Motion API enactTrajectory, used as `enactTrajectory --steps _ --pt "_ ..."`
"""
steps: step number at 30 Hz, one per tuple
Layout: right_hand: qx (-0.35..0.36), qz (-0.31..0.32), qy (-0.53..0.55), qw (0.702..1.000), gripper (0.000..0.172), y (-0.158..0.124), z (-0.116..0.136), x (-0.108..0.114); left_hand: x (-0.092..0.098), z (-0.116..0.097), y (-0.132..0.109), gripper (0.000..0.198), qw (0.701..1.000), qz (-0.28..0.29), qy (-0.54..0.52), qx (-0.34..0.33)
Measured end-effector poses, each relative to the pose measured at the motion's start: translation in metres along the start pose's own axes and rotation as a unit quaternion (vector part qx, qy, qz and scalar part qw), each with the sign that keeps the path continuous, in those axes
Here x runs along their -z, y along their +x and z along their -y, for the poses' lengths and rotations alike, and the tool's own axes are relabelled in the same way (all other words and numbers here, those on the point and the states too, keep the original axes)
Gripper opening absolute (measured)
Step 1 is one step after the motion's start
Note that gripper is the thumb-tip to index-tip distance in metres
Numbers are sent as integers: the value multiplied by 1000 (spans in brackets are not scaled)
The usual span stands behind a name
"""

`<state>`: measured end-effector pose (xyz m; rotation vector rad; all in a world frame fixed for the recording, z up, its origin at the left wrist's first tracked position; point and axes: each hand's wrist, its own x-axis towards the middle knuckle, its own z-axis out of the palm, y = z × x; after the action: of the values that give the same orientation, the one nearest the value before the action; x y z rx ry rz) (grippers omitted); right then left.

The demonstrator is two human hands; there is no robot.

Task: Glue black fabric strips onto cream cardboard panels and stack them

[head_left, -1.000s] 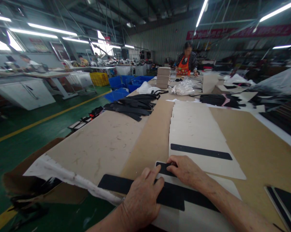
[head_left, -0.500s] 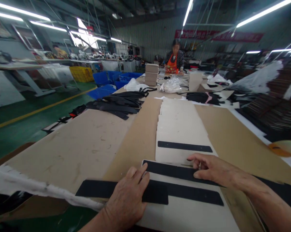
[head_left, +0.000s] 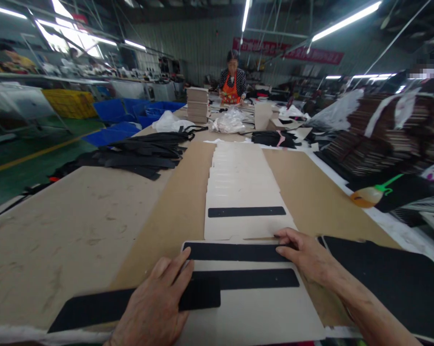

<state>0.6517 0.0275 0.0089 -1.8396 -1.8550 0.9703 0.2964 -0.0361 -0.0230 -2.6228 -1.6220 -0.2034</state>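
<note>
A long black strip [head_left: 235, 252] lies across the top edge of a pale board [head_left: 253, 312]. My left hand [head_left: 155, 298] is closed over another, loose black strip [head_left: 94, 307], which sticks out on both sides of it; its index fingertip presses the left end of the strip on the board. At the other end of that strip, my right hand [head_left: 307, 254] has thumb and fingers closed round the strip's corner. Just below, a second black strip [head_left: 260, 278] lies across the board, partly under the loose one. Farther up, a strip [head_left: 246, 211] rests on overlapping pale boards [head_left: 238, 180].
Black strips [head_left: 141, 154] are heaped at the left, black sheets [head_left: 386, 283] lie at the right. Beyond are a plastic bag [head_left: 229, 120], stacked boards [head_left: 198, 105], blue bins [head_left: 112, 132] and an orange bottle-like object [head_left: 368, 197]. A person in an orange apron [head_left: 231, 89] stands across the table.
The view has turned to the right, so things sit farther left. My right hand has come down to the right end of the top strip, which now lies straighter along the board's edge.
</note>
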Motion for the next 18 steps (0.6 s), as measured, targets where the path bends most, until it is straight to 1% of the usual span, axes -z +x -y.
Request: enactTrajectory --steps 3,8,13,18 --pt "-14 -25 -14 1000 27 -1 3 1 0 1 0 64 1000 9 -1 0" --pt "-25 -42 -43 998 23 0 7 -1 1 1 0 65 1000 20 3 6" --pt "-39 -44 -59 997 20 0 12 -2 1 3 0 66 1000 20 11 -4" --pt "-28 -51 -80 995 16 0 11 -4 2 2 1 69 999 33 15 3"
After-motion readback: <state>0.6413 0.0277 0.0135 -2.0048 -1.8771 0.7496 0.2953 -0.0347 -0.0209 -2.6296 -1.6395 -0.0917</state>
